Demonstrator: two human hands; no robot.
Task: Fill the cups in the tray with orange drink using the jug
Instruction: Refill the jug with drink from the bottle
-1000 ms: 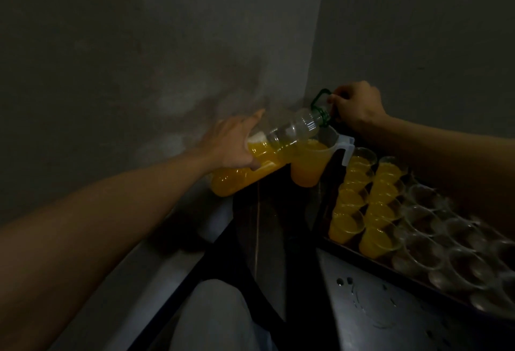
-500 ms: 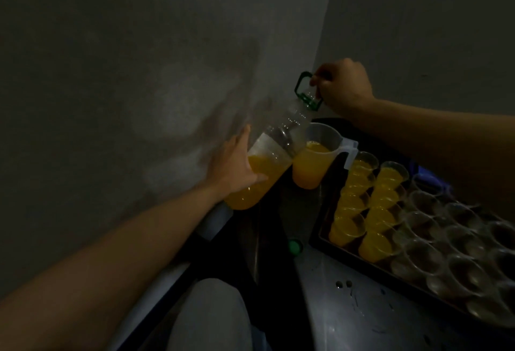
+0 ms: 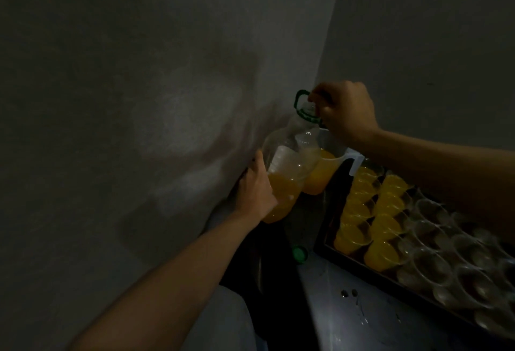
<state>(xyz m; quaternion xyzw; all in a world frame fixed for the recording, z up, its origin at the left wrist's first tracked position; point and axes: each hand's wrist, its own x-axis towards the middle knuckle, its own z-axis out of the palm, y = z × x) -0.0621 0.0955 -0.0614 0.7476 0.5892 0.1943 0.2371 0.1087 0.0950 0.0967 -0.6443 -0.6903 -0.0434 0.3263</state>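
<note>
A large clear bottle (image 3: 289, 166) partly full of orange drink stands nearly upright against the wall. My left hand (image 3: 257, 189) grips its lower body. My right hand (image 3: 347, 111) holds the green carry handle (image 3: 302, 105) at its neck. Behind the bottle stands a clear jug (image 3: 323, 172) holding orange drink, its white handle (image 3: 355, 159) facing the tray. The dark tray (image 3: 323, 242) to the right carries several cups filled with orange drink (image 3: 387, 222) on its left side and several empty clear cups (image 3: 457, 256) further right.
A green bottle cap (image 3: 300, 254) lies on the counter beside the tray's near left corner. Grey walls meet in a corner just behind the bottle. The grey countertop (image 3: 362, 317) runs in front of the tray. A pale rounded object (image 3: 223, 322) sits below.
The bottle has swung from lying tilted over the jug to nearly upright. My right hand rose with the green handle and my left hand dropped to the bottle's base.
</note>
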